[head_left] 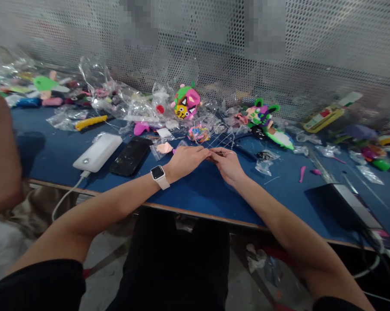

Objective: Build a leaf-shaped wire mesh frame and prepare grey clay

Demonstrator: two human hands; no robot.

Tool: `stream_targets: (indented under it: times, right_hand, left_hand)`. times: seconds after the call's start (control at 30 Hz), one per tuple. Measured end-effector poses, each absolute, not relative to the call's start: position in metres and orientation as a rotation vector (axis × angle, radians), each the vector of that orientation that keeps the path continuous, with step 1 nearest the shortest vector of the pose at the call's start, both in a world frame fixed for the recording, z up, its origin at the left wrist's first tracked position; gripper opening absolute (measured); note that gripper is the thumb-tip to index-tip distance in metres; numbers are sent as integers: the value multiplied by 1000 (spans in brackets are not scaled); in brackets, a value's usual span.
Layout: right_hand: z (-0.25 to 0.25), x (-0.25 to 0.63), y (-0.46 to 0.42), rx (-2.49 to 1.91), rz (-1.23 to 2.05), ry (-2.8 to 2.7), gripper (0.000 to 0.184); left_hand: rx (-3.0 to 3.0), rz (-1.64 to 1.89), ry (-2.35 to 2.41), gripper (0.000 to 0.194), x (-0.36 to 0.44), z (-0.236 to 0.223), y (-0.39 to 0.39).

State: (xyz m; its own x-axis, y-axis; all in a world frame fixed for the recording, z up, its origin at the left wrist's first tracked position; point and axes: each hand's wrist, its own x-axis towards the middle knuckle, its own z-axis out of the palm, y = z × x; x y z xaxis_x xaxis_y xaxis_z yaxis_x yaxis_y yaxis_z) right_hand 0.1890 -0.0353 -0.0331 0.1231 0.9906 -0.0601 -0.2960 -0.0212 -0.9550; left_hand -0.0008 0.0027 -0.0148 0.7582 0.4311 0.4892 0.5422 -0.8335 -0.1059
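Observation:
My left hand (pixel 186 159), with a white smartwatch (pixel 158 175) on its wrist, rests on the blue table (pixel 195 194) with fingers pinched together. My right hand (pixel 226 163) meets it fingertip to fingertip, also pinched. Between them they hold thin metal wires (pixel 221 140) that run back toward a small multicoloured clay piece (pixel 198 131). What exactly sits in the pinch is too small to make out.
A white power bank (pixel 98 152) with a cable and a black phone (pixel 130 156) lie left. Colourful clay figures (pixel 186 101) (pixel 262 119), plastic bags and a yellow knife (pixel 90 122) crowd the back by the perforated wall. A black box (pixel 347 203) sits right. Another person's arm (pixel 1 155) is at far left.

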Motion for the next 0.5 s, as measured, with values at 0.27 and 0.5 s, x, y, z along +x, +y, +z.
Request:
stream_targets:
  times: [0.27, 0.5]
  right_hand:
    - [-33, 193, -32, -1079, 1268, -868, 35]
    - [-35, 192, -32, -1088, 1254, -862, 34]
  left_hand:
    - [-2676, -644, -748, 27, -2, -12, -1]
    - [-2691, -569, -802, 29, 0, -14, -2]
